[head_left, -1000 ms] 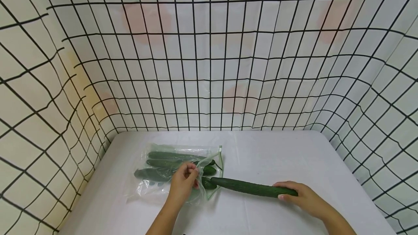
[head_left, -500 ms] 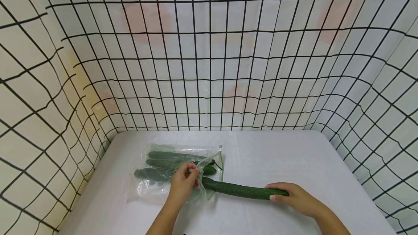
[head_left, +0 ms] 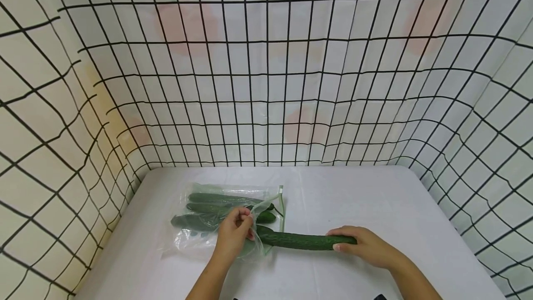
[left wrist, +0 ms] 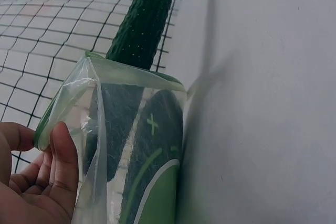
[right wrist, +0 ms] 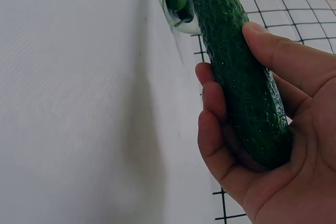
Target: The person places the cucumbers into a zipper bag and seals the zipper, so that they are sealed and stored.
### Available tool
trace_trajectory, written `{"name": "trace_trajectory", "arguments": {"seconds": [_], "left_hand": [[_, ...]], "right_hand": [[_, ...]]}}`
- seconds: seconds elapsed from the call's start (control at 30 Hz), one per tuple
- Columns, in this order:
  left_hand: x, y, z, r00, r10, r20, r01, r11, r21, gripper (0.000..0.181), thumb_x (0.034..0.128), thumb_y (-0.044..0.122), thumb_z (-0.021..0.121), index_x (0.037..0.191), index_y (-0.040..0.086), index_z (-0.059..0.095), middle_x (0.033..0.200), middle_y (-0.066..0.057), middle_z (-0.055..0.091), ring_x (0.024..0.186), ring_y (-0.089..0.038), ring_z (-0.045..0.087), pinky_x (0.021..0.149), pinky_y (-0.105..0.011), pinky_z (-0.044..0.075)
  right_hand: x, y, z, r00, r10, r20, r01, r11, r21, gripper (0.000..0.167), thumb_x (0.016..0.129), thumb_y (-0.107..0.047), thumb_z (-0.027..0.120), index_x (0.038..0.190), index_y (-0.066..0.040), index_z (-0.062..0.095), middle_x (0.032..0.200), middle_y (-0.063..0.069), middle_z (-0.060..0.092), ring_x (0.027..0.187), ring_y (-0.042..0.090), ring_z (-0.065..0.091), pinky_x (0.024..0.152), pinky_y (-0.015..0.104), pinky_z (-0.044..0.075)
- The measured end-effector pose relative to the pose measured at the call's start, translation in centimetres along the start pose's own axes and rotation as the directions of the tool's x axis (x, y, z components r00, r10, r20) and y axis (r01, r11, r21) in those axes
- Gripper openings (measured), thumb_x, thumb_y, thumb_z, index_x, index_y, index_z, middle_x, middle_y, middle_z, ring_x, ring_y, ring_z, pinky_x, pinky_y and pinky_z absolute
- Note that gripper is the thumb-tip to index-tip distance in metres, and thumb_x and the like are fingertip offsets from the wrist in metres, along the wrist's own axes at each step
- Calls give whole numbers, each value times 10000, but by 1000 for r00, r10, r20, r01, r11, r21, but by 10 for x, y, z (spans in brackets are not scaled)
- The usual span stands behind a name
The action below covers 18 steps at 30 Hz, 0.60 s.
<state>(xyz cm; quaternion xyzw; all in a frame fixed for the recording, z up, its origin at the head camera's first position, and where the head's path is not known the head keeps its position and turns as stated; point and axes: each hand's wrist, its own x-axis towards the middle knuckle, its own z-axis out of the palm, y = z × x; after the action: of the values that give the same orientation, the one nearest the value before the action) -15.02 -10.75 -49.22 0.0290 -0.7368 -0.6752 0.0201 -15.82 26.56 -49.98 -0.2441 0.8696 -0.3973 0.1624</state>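
Note:
A clear plastic zip bag (head_left: 200, 249) with green edging lies on the table, several cucumbers (head_left: 193, 221) inside it. My left hand (head_left: 233, 233) pinches the bag's rim between thumb and forefinger and lifts it; the left wrist view shows the raised green edge (left wrist: 44, 124). My right hand (head_left: 362, 246) grips a long dark green cucumber (head_left: 297, 240) by its right end, fingers and thumb curled round it in the right wrist view (right wrist: 244, 93). The cucumber's left end reaches into the bag's mouth, and its tip is hidden behind the plastic and my left hand.
A white cloth-covered table (head_left: 354, 198) lies beneath everything. Black grid netting (head_left: 266, 87) over pale sheets rises behind the table and along both sides. A small dark object (head_left: 380, 297) shows at the bottom edge near the right forearm.
My right hand has moved left with the cucumber, whose far end has gone from just outside the bag's mouth to inside it. My left hand stays at the rim.

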Motion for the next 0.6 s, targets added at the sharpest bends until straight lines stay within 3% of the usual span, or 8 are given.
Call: {"name": "trace_trajectory", "arguments": {"seconds": [0.6], "left_hand": [[-2,5,1,998,54,24,-53,998,-35,157,961,82,655,1065,-22,599,864,-120,603,614,-134,613,573,-278,617]], "right_hand": [[15,-16,3,998,-47,50,46,999,24,334,985,-391,640,1294,-268,664,1240,-37,695,1069,27,606,847,214,525]]}}
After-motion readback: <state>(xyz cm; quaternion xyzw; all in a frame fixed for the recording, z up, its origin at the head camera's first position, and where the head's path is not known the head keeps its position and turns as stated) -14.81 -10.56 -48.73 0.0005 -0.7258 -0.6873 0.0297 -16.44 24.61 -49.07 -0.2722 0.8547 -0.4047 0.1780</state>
